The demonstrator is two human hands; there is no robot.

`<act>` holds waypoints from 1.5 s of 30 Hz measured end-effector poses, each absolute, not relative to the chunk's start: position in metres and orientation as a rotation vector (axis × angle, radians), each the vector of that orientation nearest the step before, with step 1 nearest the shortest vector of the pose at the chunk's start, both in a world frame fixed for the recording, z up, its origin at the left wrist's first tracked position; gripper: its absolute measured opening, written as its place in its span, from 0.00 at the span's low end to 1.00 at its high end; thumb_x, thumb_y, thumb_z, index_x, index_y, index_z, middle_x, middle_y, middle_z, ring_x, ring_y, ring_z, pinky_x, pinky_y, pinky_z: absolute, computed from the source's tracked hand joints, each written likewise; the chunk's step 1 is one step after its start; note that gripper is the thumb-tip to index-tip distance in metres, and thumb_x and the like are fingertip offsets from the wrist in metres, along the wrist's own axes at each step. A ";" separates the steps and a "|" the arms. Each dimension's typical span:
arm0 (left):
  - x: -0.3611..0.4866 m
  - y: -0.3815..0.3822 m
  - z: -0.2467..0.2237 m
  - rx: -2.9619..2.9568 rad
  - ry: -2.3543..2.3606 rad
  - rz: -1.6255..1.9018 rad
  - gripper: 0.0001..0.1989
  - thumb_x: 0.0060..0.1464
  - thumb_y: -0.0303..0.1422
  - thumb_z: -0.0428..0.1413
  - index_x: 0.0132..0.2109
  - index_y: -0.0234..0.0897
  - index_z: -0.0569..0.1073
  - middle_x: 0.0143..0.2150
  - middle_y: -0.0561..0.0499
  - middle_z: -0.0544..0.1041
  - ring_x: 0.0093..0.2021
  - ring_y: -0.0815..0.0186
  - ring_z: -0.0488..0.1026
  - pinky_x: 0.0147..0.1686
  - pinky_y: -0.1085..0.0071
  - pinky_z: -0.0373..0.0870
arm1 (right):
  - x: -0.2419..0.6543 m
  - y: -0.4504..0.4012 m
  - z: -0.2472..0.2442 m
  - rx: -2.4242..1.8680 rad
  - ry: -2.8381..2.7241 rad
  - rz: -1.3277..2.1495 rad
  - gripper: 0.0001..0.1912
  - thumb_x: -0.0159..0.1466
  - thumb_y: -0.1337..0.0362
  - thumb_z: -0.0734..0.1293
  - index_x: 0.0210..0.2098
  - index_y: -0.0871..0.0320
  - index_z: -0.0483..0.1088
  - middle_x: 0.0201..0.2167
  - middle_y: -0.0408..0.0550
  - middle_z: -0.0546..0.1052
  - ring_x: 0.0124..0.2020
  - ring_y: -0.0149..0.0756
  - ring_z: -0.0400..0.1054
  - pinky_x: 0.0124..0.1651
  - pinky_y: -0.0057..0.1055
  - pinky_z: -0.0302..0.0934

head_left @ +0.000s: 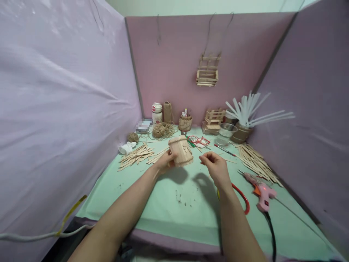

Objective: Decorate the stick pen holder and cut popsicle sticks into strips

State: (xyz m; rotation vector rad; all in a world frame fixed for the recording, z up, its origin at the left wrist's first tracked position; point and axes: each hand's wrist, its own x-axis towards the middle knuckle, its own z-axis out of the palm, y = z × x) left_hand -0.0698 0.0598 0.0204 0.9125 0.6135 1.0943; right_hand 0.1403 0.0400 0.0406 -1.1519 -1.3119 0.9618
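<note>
My left hand (165, 162) grips a small round holder made of wooden craft sticks (181, 150), tilted above the table, with rims at both ends and small raised pieces on its side. My fingers wrap its left side and underside. To its right, apart from it, my right hand (214, 165) is closed in a pinch; anything between the fingertips is too small to make out. Under my right forearm lies a tool with red and yellow curved handles (244, 199), partly hidden. A pink hot glue gun (263, 193) with a lit red light rests farther right.
Loose craft sticks lie in piles at left (137, 156) and right (257, 163). Behind are twine (163, 130), a clear bowl (225, 134), a red-capped pen (224, 150) and a pot of white glue sticks (241, 133). The gun's black cord (270, 229) runs off the front edge.
</note>
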 end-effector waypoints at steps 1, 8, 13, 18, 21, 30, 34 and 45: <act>-0.071 0.059 0.021 0.900 0.610 1.084 0.41 0.30 0.47 0.70 0.51 0.35 0.68 0.54 0.36 0.72 0.57 0.46 0.66 0.55 0.54 0.63 | 0.139 0.039 0.039 -1.126 -1.282 0.964 0.10 0.55 0.58 0.70 0.26 0.59 0.69 0.21 0.40 0.70 0.26 0.31 0.64 0.33 0.29 0.59; -0.083 0.056 0.025 0.855 0.457 1.003 0.39 0.39 0.49 0.65 0.54 0.32 0.68 0.54 0.38 0.73 0.59 0.49 0.64 0.57 0.56 0.58 | 0.134 0.047 0.025 -0.969 -1.103 1.086 0.11 0.61 0.57 0.66 0.30 0.60 0.68 0.25 0.40 0.71 0.26 0.28 0.65 0.34 0.28 0.62; -0.089 0.055 0.026 0.807 0.209 0.950 0.40 0.39 0.51 0.65 0.56 0.34 0.67 0.51 0.41 0.75 0.51 0.56 0.71 0.54 0.61 0.60 | 0.131 0.057 0.014 -0.920 -1.048 1.202 0.10 0.66 0.60 0.64 0.38 0.62 0.69 0.33 0.43 0.73 0.30 0.30 0.69 0.34 0.31 0.67; -0.094 0.050 0.030 0.827 0.175 0.907 0.48 0.36 0.53 0.65 0.62 0.34 0.61 0.50 0.41 0.74 0.50 0.55 0.70 0.49 0.62 0.62 | 0.127 0.063 0.006 -0.916 -1.017 1.199 0.12 0.66 0.60 0.64 0.45 0.61 0.69 0.41 0.47 0.74 0.35 0.32 0.70 0.37 0.33 0.68; -0.093 0.051 0.029 0.844 0.194 0.906 0.47 0.39 0.51 0.64 0.62 0.33 0.60 0.50 0.39 0.73 0.51 0.54 0.69 0.52 0.57 0.60 | 0.126 0.061 0.005 -0.911 -1.039 1.175 0.13 0.66 0.58 0.63 0.44 0.61 0.69 0.38 0.46 0.74 0.32 0.30 0.70 0.33 0.30 0.67; -0.068 0.050 0.032 0.755 0.310 0.923 0.30 0.57 0.47 0.49 0.59 0.28 0.64 0.52 0.36 0.73 0.53 0.51 0.69 0.56 0.52 0.59 | 0.103 0.034 0.022 -0.750 -1.398 1.247 0.40 0.45 0.57 0.77 0.57 0.51 0.65 0.55 0.50 0.70 0.55 0.45 0.63 0.53 0.40 0.62; -0.059 0.047 0.032 0.737 0.340 0.949 0.30 0.59 0.48 0.45 0.57 0.28 0.66 0.48 0.37 0.76 0.45 0.54 0.74 0.47 0.57 0.68 | 0.089 0.024 0.027 -0.731 -1.465 1.239 0.63 0.38 0.62 0.80 0.67 0.50 0.45 0.61 0.54 0.62 0.59 0.50 0.60 0.57 0.47 0.59; -0.050 0.054 0.031 0.651 0.465 1.197 0.27 0.60 0.45 0.48 0.59 0.31 0.64 0.48 0.41 0.76 0.47 0.56 0.74 0.50 0.59 0.68 | 0.092 0.034 0.016 -0.877 -1.363 1.138 0.55 0.44 0.56 0.77 0.65 0.53 0.47 0.66 0.58 0.52 0.65 0.51 0.48 0.63 0.52 0.47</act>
